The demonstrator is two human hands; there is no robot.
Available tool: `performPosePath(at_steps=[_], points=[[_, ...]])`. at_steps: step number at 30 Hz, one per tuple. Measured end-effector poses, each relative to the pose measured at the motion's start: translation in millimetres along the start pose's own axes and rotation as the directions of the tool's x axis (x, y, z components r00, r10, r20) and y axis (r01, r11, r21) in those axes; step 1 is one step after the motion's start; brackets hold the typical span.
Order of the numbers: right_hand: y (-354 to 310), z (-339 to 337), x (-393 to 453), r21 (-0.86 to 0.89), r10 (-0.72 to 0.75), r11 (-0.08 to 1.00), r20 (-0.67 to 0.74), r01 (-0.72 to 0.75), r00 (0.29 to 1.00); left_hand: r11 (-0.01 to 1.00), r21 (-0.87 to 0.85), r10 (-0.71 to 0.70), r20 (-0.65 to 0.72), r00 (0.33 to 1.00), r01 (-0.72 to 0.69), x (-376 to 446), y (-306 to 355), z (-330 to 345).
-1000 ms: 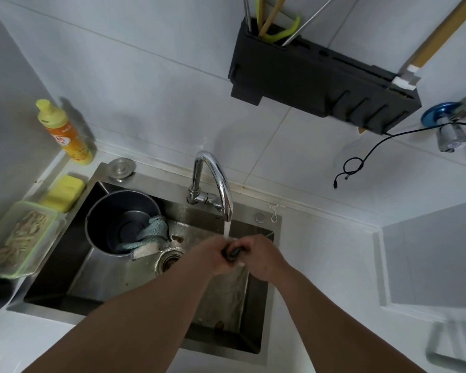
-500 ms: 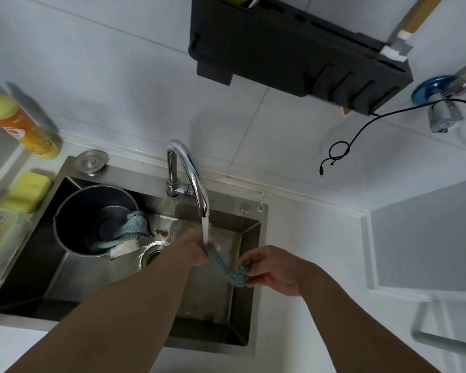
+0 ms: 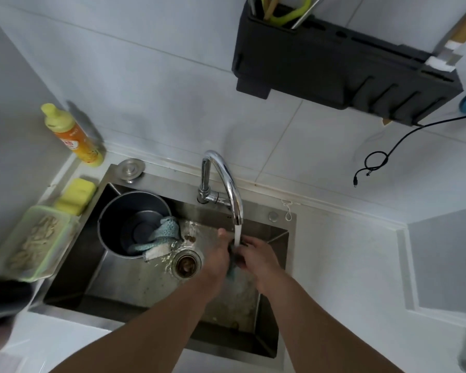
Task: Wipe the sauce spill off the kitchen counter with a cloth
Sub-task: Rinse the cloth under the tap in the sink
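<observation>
Both hands [image 3: 218,261] [image 3: 257,258] clenched on cloth [image 3: 232,273] under tap [image 3: 223,181]; best to wring firmly, low in sink [image 3: 145,286], limiting splash.

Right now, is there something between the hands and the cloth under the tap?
No. Both hands already hold the cloth: left hand and right hand squeeze it between them under the tap stream, over the sink. Nothing visible stands between.

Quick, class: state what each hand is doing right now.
Left hand: grips the wet cloth under the tap.
Right hand: grips the same cloth.
</observation>
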State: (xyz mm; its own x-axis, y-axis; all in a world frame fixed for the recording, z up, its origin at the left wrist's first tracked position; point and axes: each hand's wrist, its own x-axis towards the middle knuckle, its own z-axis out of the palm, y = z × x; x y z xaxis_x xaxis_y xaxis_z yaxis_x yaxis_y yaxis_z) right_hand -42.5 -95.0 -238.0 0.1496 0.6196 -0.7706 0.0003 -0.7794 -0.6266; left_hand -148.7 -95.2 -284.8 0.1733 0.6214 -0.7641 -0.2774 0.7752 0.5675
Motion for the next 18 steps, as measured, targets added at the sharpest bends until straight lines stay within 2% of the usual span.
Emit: performPosePath(at_steps=[3, 5, 7, 8, 9, 10, 12, 13, 16, 18], points=[[-2.6, 19.6, -3.8, 0.008, -0.038, 0.999, 0.044, 0.038, 0.998, 1.000, -0.012, 0.013, 0.060, 0.998, -0.012, -12.5, 9.4, 1.4], [-5.0, 18.6, -3.5, -0.050, -0.062, 0.997, 0.016, 0.063, 0.998, 1.000, -0.018, 0.001, 0.082, 0.997, 0.000, -12.6, 17.1, -7.3], [-7.0, 13.1, -1.6, -0.156, -0.050, 0.987, -0.046, 0.042, 0.998, 0.995, -0.077, -0.052, 0.044, 0.998, 0.055, -11.4, 26.0, -19.3], [-8.3, 10.1, -0.5, -0.143, -0.024, 0.990, -0.055, 0.016, 0.998, 0.994, -0.087, -0.063, -0.008, 0.998, 0.062, -8.4, 28.9, -25.9], [-9.5, 7.5, -0.6, -0.048, 0.019, 0.999, -0.045, -0.021, 0.999, 0.994, -0.088, -0.075, -0.059, 0.995, 0.070, -4.0, 30.6, -32.6], [-10.3, 5.5, -0.1, 0.122, 0.079, 0.990, -0.025, -0.075, 0.997, 0.994, -0.075, -0.084, -0.113, 0.990, 0.076, -1.2, 32.5, -37.4], [-12.8, 2.6, -1.7, 0.443, 0.186, 0.881, -0.002, -0.166, 0.983, 0.990, -0.029, -0.144, -0.157, 0.977, 0.141, 0.4, 31.7, -43.1], [-13.2, 0.5, -0.4, 0.530, 0.210, 0.830, -0.009, -0.173, 0.978, 0.974, -0.034, -0.227, -0.124, 0.966, 0.225, -1.6, 29.1, -42.2], [-15.1, 0.5, 3.5, 0.577, 0.234, 0.804, -0.085, -0.143, 0.969, 0.898, -0.098, -0.418, 0.107, 0.902, 0.428, -15.7, 26.2, -22.3], [-15.2, 8.7, -0.2, 0.495, 0.222, 0.858, -0.118, -0.136, 0.968, 0.856, -0.267, -0.422, 0.135, 0.897, 0.443, -21.3, 25.8, -4.9]])
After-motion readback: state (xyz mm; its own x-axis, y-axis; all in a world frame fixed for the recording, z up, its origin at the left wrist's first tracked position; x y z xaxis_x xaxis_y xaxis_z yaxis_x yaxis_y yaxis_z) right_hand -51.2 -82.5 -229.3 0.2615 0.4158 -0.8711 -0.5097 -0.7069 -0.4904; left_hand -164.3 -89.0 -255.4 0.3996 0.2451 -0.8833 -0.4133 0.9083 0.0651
